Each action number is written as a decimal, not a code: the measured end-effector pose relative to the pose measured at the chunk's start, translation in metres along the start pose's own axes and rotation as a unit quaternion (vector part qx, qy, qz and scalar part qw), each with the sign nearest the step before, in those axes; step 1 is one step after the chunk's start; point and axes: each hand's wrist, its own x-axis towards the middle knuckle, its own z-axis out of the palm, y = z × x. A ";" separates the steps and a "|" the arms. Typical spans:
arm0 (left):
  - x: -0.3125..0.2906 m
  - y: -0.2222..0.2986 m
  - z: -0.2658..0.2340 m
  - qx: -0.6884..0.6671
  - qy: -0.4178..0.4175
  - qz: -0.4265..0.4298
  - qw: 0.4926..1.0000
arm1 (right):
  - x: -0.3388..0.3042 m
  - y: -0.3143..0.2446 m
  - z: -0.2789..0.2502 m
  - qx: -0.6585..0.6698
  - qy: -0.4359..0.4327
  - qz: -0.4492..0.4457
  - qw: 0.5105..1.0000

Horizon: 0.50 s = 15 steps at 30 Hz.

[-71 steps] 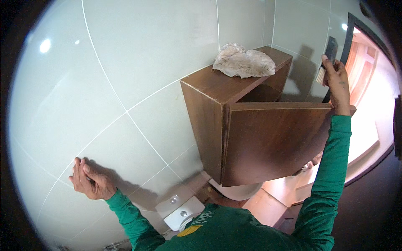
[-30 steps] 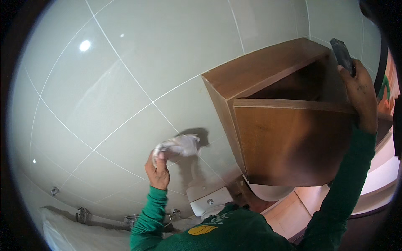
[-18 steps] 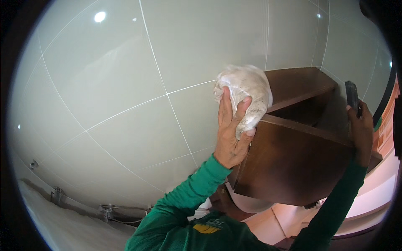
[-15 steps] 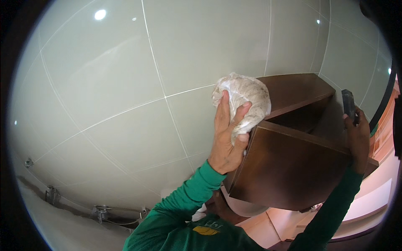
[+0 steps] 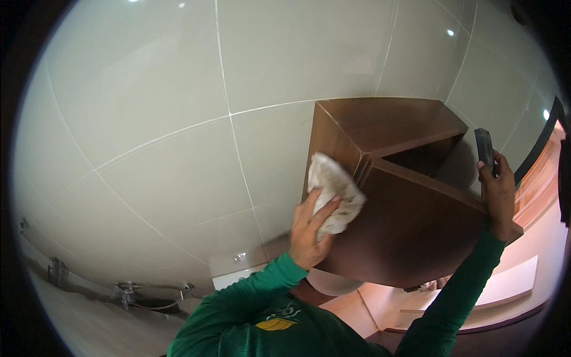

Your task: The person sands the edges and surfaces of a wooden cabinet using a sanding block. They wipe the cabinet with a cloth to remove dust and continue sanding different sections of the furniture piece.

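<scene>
A brown wooden wall cabinet has its front door swung partly out, with a dark gap above the door's upper edge. My left hand presses a crumpled white cloth, smudged with dirt, against the cabinet's left side near the front corner. The cloth is slightly blurred. To the right, my right hand is closed round the lower end of a dark grey rectangular bar, which points upward beside the cabinet opening. What kind of thing the bar is, I cannot tell.
Glossy tiled wall runs behind and left of the cabinet. A white toilet shows below it. Metal pipe fittings line the wall at the lower left. A dark-framed mirror stands at the far right.
My left hand and the cloth have moved down from the cabinet's top front edge to its left side. My right hand still holds the bar. The view has shifted slightly.
</scene>
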 end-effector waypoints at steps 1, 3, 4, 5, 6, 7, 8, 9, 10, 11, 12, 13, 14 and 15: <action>-0.023 -0.014 -0.001 0.002 -0.014 -0.032 0.999 | -0.005 -0.011 0.000 -0.009 -0.004 0.014 1.000; -0.046 -0.014 -0.013 -0.220 0.052 -0.354 0.908 | -0.013 -0.021 -0.004 -0.070 0.016 0.027 0.997; -0.046 -0.017 -0.011 -0.241 0.077 -0.370 0.894 | -0.013 -0.019 -0.004 -0.061 0.015 0.017 0.998; -0.047 -0.018 -0.010 -0.263 0.104 -0.387 0.878 | -0.011 -0.011 -0.004 -0.053 0.014 0.006 0.998; -0.040 -0.017 -0.008 -0.195 0.120 -0.285 0.931 | -0.003 -0.004 -0.004 -0.046 0.011 0.000 0.999; -0.032 -0.009 -0.014 -0.116 0.129 -0.179 0.969 | 0.000 0.002 0.000 -0.038 0.012 -0.009 0.999; -0.019 0.007 -0.004 -0.223 0.129 -0.205 0.944 | 0.002 0.007 0.000 -0.031 0.014 -0.010 0.999; 0.004 0.027 0.003 -0.328 0.127 -0.227 0.908 | 0.000 0.005 0.002 -0.024 0.017 -0.011 1.000; 0.018 0.025 0.005 -0.185 0.090 -0.109 0.973 | -0.001 0.004 0.000 -0.017 0.021 -0.009 1.000; 0.032 0.022 0.007 -0.035 0.050 0.016 0.998 | -0.001 0.006 -0.001 -0.019 0.023 -0.009 1.000; 0.050 0.024 0.006 -0.036 0.060 0.040 0.997 | 0.000 0.006 0.000 -0.016 0.022 -0.011 1.000; 0.070 0.027 0.007 -0.038 0.067 0.066 0.995 | 0.000 0.005 -0.001 -0.014 0.023 -0.012 1.000; 0.085 0.027 0.007 -0.041 0.074 0.091 0.992 | -0.002 0.001 -0.002 -0.020 0.022 -0.019 0.999; 0.096 0.022 0.008 -0.009 0.063 0.082 0.995 | -0.006 -0.008 -0.002 -0.022 0.024 -0.023 0.999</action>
